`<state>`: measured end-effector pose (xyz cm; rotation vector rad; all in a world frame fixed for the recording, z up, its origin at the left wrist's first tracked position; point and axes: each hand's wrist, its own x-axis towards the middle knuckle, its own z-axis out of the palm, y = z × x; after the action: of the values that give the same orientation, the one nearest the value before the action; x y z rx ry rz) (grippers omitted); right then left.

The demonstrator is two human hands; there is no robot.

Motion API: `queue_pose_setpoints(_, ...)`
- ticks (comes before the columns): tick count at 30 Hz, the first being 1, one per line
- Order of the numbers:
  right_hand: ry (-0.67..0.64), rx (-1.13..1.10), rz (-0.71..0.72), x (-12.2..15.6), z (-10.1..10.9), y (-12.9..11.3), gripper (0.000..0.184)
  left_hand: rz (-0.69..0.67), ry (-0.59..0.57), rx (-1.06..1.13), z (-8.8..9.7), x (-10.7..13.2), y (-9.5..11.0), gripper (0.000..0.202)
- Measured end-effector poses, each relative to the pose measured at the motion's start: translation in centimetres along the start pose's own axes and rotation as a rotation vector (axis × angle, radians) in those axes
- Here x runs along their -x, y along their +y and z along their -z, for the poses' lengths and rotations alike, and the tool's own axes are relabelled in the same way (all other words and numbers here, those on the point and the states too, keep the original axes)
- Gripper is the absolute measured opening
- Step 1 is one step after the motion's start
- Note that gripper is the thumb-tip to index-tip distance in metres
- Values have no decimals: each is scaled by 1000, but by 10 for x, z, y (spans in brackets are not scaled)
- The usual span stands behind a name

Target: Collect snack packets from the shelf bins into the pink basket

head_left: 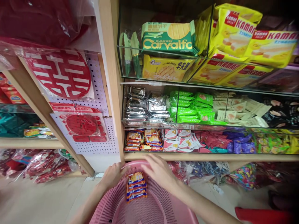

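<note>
A pink perforated plastic basket [100, 200] is below the shelf edge, tilted toward me. Several small snack packets in orange, blue and yellow wrappers [136, 187] lie in it in an overlapping row. My left hand [113, 176] is closed over the basket's far left rim. My right hand [157, 170] is at the far rim with its fingers stretched apart, slightly blurred, holding nothing that I can see. Just beyond both hands, similar orange packets [153, 139] sit stacked in the lowest shelf compartment.
Clear-walled compartments above hold silver packets [136, 104], green packets [183, 105] and large yellow bags [235, 29]. A wooden upright [114, 77] stands at left beside red paper decorations [63, 74]. Bagged goods [243, 177] lie under the shelf; a red object [261, 214] is at lower right.
</note>
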<state>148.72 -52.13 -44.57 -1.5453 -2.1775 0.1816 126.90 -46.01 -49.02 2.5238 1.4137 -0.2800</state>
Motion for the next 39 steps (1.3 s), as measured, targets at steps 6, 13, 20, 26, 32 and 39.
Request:
queue_pose_setpoints(6, 272, -173, -390, -19, 33, 52, 22, 17, -15, -13, 1, -1, 2, 43)
queue_pose_setpoints(13, 181, -314, -593, -43, 31, 68, 24, -40, -40, -147, -4, 0, -4, 48)
queue_pose_setpoints(20, 155, -337, -622, -46, 25, 72, 27, -18, 3, -82, -2, 0, -3, 43)
queue_pose_setpoints(26, 141, -359, -634, -46, 26, 73, 27, -15, -7, -53, -4, 0, -4, 45)
queue_pose_setpoints(32, 178, -377, -630, -46, 25, 71, 25, 1, 29, 28, -11, -3, -8, 44)
queue_pose_setpoints(39, 237, -566, -646, -42, 22, 68, 14, 17, -26, -58, 1, 0, 0, 44)
